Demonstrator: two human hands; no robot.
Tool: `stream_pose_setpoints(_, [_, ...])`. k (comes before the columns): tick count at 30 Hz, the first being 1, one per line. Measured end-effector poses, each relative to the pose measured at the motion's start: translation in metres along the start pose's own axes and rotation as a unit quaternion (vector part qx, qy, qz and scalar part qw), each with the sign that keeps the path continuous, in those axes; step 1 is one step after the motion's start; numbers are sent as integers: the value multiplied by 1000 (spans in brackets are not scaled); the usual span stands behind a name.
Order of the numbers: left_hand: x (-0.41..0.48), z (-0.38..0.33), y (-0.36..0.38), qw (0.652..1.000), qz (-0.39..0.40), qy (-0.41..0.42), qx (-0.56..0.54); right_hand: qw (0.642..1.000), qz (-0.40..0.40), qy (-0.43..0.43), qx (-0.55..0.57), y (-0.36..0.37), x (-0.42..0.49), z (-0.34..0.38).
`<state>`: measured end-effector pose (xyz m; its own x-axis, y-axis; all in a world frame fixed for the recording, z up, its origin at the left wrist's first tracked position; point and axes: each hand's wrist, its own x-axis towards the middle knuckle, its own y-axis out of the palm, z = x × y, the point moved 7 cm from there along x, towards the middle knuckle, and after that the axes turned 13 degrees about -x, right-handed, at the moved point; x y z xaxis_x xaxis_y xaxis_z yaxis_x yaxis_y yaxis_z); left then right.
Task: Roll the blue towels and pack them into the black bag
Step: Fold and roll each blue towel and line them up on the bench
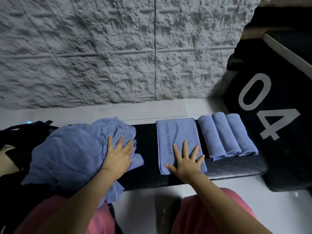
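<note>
- The black box (270,115) marked "04" stands at the right end of the desk.
- The desk (148,149) is a dark padded bench running left to right in front of the person.
- The pile (70,154) of loose blue towels covers its left part, spilling over the near edge.
- The black bag (25,132) lies at the far left, partly behind the pile; its opening cannot be seen.
- The folded towel (175,132) lies flat mid-desk, its long axis pointing away from the person and its short near edge at the front.
- Three rolls (226,135) lie side by side just right of it, parallel to it.
- The right hand (185,162) presses flat on the folded towel's near end, fingers (185,147) spread. It is the nearer hand, so rolling would likely run from that edge away from the body.
- The left hand (118,156) rests on the pile's right side, fingers straight and slightly apart, pinching nothing.
</note>
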<state>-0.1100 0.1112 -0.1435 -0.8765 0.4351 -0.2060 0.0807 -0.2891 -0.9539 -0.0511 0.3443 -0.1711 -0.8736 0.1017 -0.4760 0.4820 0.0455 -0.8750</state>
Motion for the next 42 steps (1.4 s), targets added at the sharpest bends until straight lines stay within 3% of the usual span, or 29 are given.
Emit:
stream_pose_setpoints(5, [-1,9,8,999,6,-12,35,1000,3,6,12,0,4,21])
stream_pose_setpoints(10, [-1,0,5,1000,19,-5,-15,1000,-7,-5,15,-1,6,46])
stream_pose_setpoints(12, [-5,-8,-6,998,-21,9,-51,1000,0,-15,2,-2,8,49])
stream_pose_setpoints(16, [-11,-59,-29,963,-142,176,-144,996,3,-68,-62,-11,0,38])
stream_pose_setpoints(18, [-14,-83,-33,941,-159,237,-184,983,-53,-109,-136,-29,-6,31])
stream_pose_setpoints(20, [-12,-93,-26,937,-128,237,-224,957,-112,-165,-210,-40,-15,30])
stream_pose_setpoints(25, [-10,-90,-25,924,-111,199,-308,938,-100,-178,-279,-24,-25,18])
stream_pose_setpoints(28, [-11,-88,-24,915,-84,178,-352,953,-145,-137,-227,-43,-25,12])
stream_pose_setpoints(32, [-8,-84,-18,902,-73,137,-404,996,-74,-41,5,-38,-12,-28])
stream_pose_setpoints(34, [-5,-84,-17,896,-77,121,-421,987,-51,7,151,-34,-8,-49])
stream_pose_setpoints(36, [-2,-79,-17,881,-96,91,-454,978,-49,20,201,-31,-4,-57])
stream_pose_setpoints(38, [4,-71,-14,851,-97,39,-515,974,-44,35,219,-26,1,-63])
stream_pose_setpoints(42, [15,-56,1,755,-70,-76,-647,963,-45,70,255,-20,7,-68])
